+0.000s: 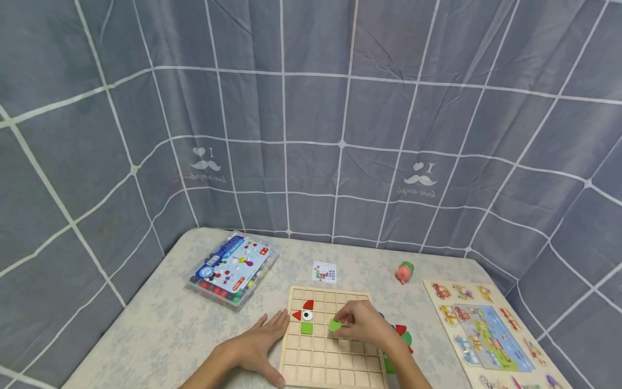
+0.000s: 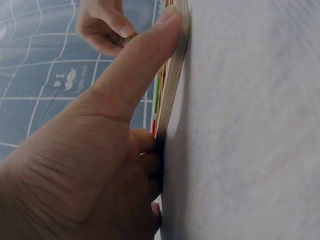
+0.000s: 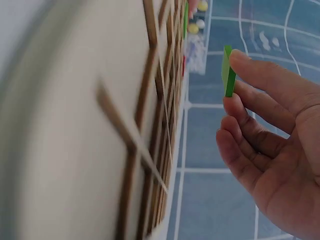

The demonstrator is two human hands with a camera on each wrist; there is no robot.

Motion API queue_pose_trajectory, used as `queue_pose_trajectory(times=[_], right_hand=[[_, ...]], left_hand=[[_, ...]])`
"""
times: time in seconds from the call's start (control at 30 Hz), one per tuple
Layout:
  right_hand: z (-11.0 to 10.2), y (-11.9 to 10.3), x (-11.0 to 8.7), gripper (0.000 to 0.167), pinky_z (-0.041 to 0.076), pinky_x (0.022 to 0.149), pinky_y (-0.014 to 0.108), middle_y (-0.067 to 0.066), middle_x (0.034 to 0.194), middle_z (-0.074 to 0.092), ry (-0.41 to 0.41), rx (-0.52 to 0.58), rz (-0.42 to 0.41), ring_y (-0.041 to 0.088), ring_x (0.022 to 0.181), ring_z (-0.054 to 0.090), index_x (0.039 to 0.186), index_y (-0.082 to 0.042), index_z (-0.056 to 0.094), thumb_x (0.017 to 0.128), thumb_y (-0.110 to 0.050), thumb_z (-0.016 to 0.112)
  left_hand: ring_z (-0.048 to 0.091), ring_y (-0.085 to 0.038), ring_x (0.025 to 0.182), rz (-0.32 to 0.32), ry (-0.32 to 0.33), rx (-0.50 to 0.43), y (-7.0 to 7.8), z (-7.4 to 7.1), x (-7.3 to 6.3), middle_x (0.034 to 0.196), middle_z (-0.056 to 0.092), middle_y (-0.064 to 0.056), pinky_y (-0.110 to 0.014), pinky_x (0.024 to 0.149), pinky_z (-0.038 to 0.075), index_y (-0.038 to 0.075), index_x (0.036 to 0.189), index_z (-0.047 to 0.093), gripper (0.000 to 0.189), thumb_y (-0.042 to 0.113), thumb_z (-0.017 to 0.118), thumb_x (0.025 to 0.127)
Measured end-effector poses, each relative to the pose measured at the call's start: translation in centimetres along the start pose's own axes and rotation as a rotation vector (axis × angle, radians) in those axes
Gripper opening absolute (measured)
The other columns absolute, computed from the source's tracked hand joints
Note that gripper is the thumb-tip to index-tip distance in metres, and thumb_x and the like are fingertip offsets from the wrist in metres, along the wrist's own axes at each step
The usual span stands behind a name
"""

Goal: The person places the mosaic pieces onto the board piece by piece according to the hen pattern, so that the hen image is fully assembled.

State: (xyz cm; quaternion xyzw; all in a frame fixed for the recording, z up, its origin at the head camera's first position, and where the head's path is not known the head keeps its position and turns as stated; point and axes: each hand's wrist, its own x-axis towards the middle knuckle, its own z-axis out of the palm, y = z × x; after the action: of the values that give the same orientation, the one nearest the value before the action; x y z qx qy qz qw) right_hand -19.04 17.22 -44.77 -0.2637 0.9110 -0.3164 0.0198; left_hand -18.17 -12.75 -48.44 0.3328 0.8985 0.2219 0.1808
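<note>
A wooden grid board (image 1: 318,359) lies on the table. Toward its upper left sit a red triangle (image 1: 297,315), a red quarter-round piece (image 1: 308,305), a white eye disc (image 1: 307,315) and a green square (image 1: 306,328). My left hand (image 1: 259,344) rests along the board's left edge, its thumb touching the rim in the left wrist view. Above the middle of the board, my right hand (image 1: 362,323) pinches a green square tile (image 3: 228,72) between thumb and fingers. In the right wrist view the tile is held apart from the grid.
A small pattern card (image 1: 324,272) lies beyond the board. At the left is a clear plastic case (image 1: 235,269) of coloured balls. Red and green pieces (image 1: 406,338) lie partly hidden behind my right arm. A pink and green toy (image 1: 404,272) and a picture puzzle (image 1: 491,335) are farther right.
</note>
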Motion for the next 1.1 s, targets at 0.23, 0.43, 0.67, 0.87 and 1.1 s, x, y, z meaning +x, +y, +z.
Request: queue_pose_trajectory(times=[0.23,0.43,0.67,0.87,1.1], right_hand=[[1.7,-1.9,1.2,0.019,0.046,0.059,0.015,-0.006,0.080,0.070,-0.069,-0.020,-0.003,-0.003,0.067,0.050,0.088,-0.011,0.077,0.072,-0.018,0.085],[3.1,-3.5,2.3,0.020,0.046,0.058,0.014,-0.008,0.080,0.069,-0.106,-0.041,0.004,-0.005,0.064,0.050,0.090,-0.012,0.077,0.072,-0.017,0.085],[4.3,-4.0,2.6,0.019,0.046,0.057,0.013,-0.008,0.074,0.067,-0.140,-0.057,0.008,-0.005,0.061,0.050,0.087,-0.011,0.076,0.070,-0.014,0.085],[4.7,-3.9,2.7,0.020,0.046,0.059,0.013,-0.010,0.073,0.066,-0.153,-0.103,0.003,-0.004,0.063,0.050,0.086,-0.013,0.077,0.070,-0.017,0.087],[5.0,-3.8,2.8,0.019,0.046,0.058,0.013,-0.010,0.074,0.068,-0.154,-0.112,-0.004,-0.005,0.063,0.050,0.086,-0.013,0.078,0.070,-0.018,0.087]], left_hand=[[0.009,-0.030,0.153,-0.001,0.004,-0.001,0.1,0.0,-0.2,0.164,0.013,-0.015,-0.056,0.123,0.007,0.000,0.154,0.018,0.126,0.063,0.080,0.065],[0.009,-0.030,0.153,-0.007,0.009,0.005,0.0,0.0,-0.2,0.164,0.013,-0.015,-0.056,0.123,0.008,0.000,0.154,0.017,0.127,0.066,0.079,0.064],[0.009,-0.030,0.153,-0.013,-0.005,0.013,0.1,-0.1,0.0,0.164,0.013,-0.015,-0.055,0.123,0.008,0.000,0.154,0.019,0.126,0.066,0.079,0.064],[0.009,-0.029,0.153,-0.015,-0.004,0.013,0.2,-0.1,-0.1,0.164,0.012,-0.014,-0.054,0.124,0.008,0.000,0.154,0.019,0.126,0.065,0.079,0.064],[0.009,-0.029,0.153,-0.015,-0.007,0.014,0.1,-0.1,0.0,0.164,0.012,-0.014,-0.054,0.124,0.008,0.001,0.154,0.019,0.126,0.065,0.079,0.064]])
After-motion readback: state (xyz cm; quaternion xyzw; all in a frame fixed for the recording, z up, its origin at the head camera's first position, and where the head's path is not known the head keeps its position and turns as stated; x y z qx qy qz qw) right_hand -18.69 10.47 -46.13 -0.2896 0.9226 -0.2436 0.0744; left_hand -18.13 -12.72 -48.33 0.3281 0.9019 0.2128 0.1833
